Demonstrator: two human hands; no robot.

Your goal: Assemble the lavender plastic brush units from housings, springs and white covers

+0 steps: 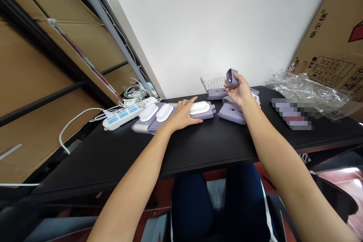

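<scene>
My left hand [184, 116] lies flat on a lavender plastic holder [208, 114], its fingers just beside a white oval bristle brush [199, 107]. Left of that hand, two white oval pads [149, 112] [165, 113] rest on lavender plastic pieces. My right hand [238, 90] is raised above the black table [113, 159], gripping a small lavender plastic sleeve [231, 78] between fingers and thumb. Beneath that hand sits a perforated lavender box [231, 114], partly hidden. Behind it stands a lavender base [216, 93] with a metal coil spring [214, 81].
A white power strip [122, 117] with tangled white cables [136, 91] lies at the table's left end. Crumpled clear plastic wrap [306, 89] and a blurred patch [292, 113] are on the right. Cardboard boxes [334, 34] and a metal shelf [56, 64] flank the table.
</scene>
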